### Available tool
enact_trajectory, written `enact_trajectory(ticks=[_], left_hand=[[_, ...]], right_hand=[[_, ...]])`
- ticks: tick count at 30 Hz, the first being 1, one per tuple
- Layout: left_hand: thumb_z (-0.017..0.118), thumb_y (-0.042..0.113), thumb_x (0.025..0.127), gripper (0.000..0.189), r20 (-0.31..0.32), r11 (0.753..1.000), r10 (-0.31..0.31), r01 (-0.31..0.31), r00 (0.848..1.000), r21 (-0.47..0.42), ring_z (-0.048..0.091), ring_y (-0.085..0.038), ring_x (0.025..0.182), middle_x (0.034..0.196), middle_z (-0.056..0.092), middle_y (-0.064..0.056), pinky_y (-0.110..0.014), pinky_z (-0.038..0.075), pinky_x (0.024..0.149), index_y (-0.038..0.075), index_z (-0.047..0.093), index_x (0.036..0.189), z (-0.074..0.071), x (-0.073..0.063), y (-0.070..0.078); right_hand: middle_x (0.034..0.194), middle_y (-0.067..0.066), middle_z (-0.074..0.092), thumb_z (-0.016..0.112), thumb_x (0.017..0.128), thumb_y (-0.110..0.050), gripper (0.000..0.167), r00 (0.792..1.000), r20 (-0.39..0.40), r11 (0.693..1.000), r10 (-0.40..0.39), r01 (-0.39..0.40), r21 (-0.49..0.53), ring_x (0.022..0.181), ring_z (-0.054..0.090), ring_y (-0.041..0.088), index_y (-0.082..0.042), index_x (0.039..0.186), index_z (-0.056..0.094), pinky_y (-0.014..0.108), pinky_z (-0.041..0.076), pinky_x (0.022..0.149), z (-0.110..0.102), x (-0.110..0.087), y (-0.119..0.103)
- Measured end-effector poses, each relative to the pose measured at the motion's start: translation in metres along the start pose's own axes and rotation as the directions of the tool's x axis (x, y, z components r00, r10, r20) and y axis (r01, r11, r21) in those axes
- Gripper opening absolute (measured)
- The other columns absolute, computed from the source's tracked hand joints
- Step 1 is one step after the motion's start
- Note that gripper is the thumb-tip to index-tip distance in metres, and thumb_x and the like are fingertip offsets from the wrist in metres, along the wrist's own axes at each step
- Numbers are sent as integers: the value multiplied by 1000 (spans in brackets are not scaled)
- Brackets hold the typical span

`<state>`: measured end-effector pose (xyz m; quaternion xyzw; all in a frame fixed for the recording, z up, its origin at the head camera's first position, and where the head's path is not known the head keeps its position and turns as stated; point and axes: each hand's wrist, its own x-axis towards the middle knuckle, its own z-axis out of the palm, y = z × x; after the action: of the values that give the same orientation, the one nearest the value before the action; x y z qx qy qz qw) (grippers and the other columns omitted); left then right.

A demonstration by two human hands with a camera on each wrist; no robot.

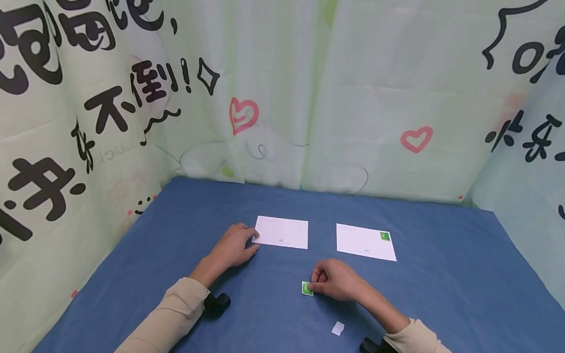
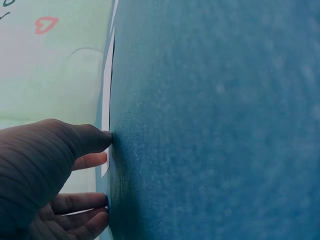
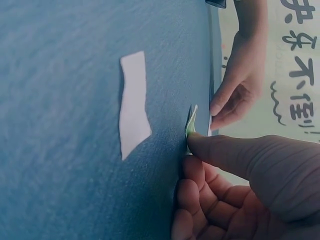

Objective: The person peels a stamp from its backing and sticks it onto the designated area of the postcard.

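Observation:
My left hand (image 1: 233, 247) rests at the left end of a plain white card (image 1: 283, 233), its thumb and a fingertip right at the card's near corner. In the left wrist view this card (image 2: 106, 100) lies nearly edge-on, flat on the cloth, with the fingers spread beside it. Between thumb and forefinger my right hand (image 1: 337, 279) pinches a small green stamp (image 1: 306, 288) with a pale border, low over the table. From the right wrist the stamp (image 3: 192, 122) shows tilted and slightly bent, its lower part covered by the thumb; the other fingers are curled under.
A second white card (image 1: 360, 243) lies to the right, with a green stamp (image 1: 385, 236) in its upper right corner. A scrap of white paper (image 1: 338, 328) is near the right wrist. Blue cloth (image 1: 164, 234) covers the table; printed curtains (image 1: 287, 91) stand around it.

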<state>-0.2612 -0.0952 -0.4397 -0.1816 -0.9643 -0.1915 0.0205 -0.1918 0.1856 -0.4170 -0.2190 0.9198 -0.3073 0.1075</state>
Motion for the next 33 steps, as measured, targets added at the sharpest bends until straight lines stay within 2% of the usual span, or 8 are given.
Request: enact_trajectory(ticks=[12, 18, 23, 27, 33], left_hand=[[71, 21, 96, 29, -13, 999, 12, -12, 1000, -34, 57, -37, 122, 125, 64, -21, -52, 44, 105, 5, 70, 121, 0, 1, -2], [71, 19, 96, 31, -40, 991, 31, -36, 999, -126, 59, -36, 119, 122, 67, -19, -50, 46, 104, 1, 69, 122, 4, -4, -2], [69, 17, 97, 30, -72, 971, 70, -84, 995, -226, 60, -37, 118, 122, 67, -20, -52, 46, 104, -1, 68, 122, 3, -14, 8], [68, 16, 97, 28, -100, 954, 113, -136, 989, -268, 62, -36, 117, 120, 68, -18, -53, 47, 102, -1, 69, 119, 4, -24, 20], [66, 19, 99, 25, -115, 927, 178, -206, 977, -314, 66, -32, 111, 115, 72, -14, -51, 50, 97, 1, 72, 115, 7, -34, 34]], right_hand=[[67, -7, 52, 74, 92, -15, 14, 1000, -10, 999, -27, 28, 22, 59, 47, 6, -10, 82, 67, 22, 36, 55, -1, -2, 2], [71, -6, 55, 74, 93, -16, 14, 999, -23, 993, -37, 39, 109, 62, 48, 5, -9, 84, 67, 22, 38, 57, 0, -6, 5], [73, -4, 58, 74, 93, -17, 14, 998, -58, 985, -27, 36, 169, 62, 49, 5, -9, 85, 66, 21, 39, 56, 1, -11, 5], [74, -4, 58, 74, 93, -18, 15, 993, -111, 980, -42, 63, 190, 62, 49, 5, -8, 87, 66, 22, 40, 56, 2, -16, 2], [74, -5, 57, 74, 91, -13, 11, 973, -228, 988, -29, 63, 143, 62, 49, 4, -10, 87, 64, 22, 43, 56, 4, -23, -3]])
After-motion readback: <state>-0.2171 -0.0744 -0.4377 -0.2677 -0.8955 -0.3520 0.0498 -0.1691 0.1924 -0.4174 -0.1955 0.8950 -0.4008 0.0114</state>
